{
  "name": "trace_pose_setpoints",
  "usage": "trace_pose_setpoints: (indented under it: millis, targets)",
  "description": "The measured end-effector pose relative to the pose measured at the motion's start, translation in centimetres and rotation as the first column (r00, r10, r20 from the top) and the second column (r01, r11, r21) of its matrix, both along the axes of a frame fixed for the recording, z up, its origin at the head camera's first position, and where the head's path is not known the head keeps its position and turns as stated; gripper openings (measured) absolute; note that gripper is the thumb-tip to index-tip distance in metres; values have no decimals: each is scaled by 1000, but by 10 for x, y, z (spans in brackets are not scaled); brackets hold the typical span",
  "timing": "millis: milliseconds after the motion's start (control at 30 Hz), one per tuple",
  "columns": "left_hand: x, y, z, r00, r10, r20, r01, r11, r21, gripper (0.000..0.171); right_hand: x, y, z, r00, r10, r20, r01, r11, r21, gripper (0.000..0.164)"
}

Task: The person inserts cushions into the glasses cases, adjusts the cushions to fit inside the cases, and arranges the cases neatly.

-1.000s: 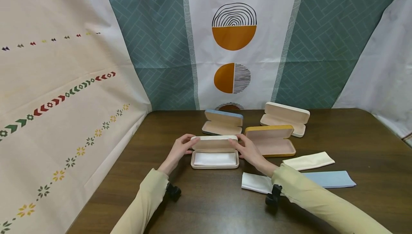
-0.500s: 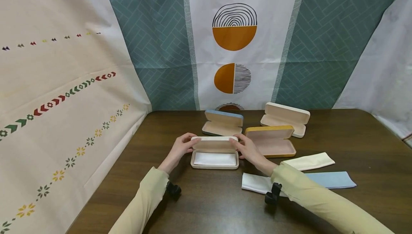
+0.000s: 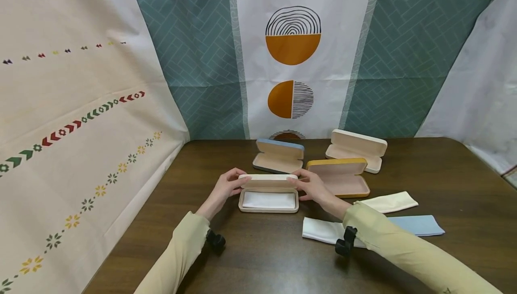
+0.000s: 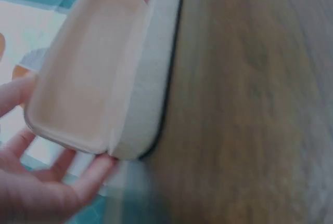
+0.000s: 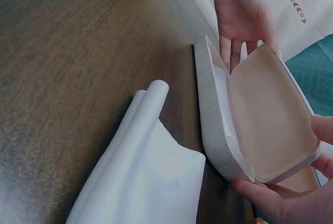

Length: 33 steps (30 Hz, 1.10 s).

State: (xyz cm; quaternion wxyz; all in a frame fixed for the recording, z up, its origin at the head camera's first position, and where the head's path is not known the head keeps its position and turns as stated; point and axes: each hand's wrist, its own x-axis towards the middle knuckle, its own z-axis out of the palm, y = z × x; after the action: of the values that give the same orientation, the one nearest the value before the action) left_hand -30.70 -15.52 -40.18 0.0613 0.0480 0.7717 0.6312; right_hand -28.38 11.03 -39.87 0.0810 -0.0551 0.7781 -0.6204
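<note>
A white glasses case (image 3: 268, 184) stands open in front of me, its lid tilted up at the back. Inside its base lies a folded white cloth (image 3: 269, 200). My left hand (image 3: 225, 187) holds the lid's left end, thumb on the front edge. The right hand (image 3: 317, 189) grips the opposite end in the same way. Up close in the left wrist view, the left hand's fingers (image 4: 96, 177) reach the lid's end and hinge side. In the right wrist view the right thumb (image 5: 323, 129) lies on the lid's edge, with fingers below near the hinge.
Behind are three open glasses cases: a blue one (image 3: 278, 163), a yellow one (image 3: 343, 185) and a white one (image 3: 357, 150). Folded cloths lie at the right: cream (image 3: 391, 202), light blue (image 3: 420, 225) and white (image 3: 323, 230), partly under the right forearm. Curtains hang behind the table.
The lid of the white glasses case has tipped a little forward and down towards its base. Both hands have stayed at its ends and followed it.
</note>
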Motion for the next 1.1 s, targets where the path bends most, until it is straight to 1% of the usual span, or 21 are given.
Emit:
trace_pose_setpoints:
  millis: [133,233,300,400,500,600,700,833,933,1100]
  targets:
    - [4,1,3,998,13,67,-10,999,-49,40,1,2,-1,1000,-3,15,4,1000,-18,35]
    - [6,0,4,992,11,125,-4,999,-50,46,1,2,-3,1000,6,18,-6,1000,-30,35]
    - [7,-1,5,988,7,153,1,999,-51,50,1,2,-3,1000,20,16,-20,999,-38,36]
    - [10,0,10,985,11,173,2,997,-76,54,1,2,-2,999,28,19,-27,999,-46,36]
    - [12,1,13,985,18,172,-1,995,-100,55,1,2,0,999,33,26,-32,999,-21,41]
    - [12,1,14,986,24,167,-10,996,-84,54,1,3,1,998,39,55,-39,999,10,49]
    - [11,2,13,986,20,163,-9,998,-70,53,-1,4,2,995,55,87,-56,998,12,56]
    - [9,2,13,986,16,168,-7,998,-56,52,-1,4,5,991,58,118,-58,998,-1,56]
    - [7,2,13,986,24,164,-17,999,-43,51,-1,4,6,990,55,129,-54,998,-11,57]
    - [7,2,13,990,28,137,-28,1000,-6,49,-3,4,5,992,54,113,-51,998,-28,57]
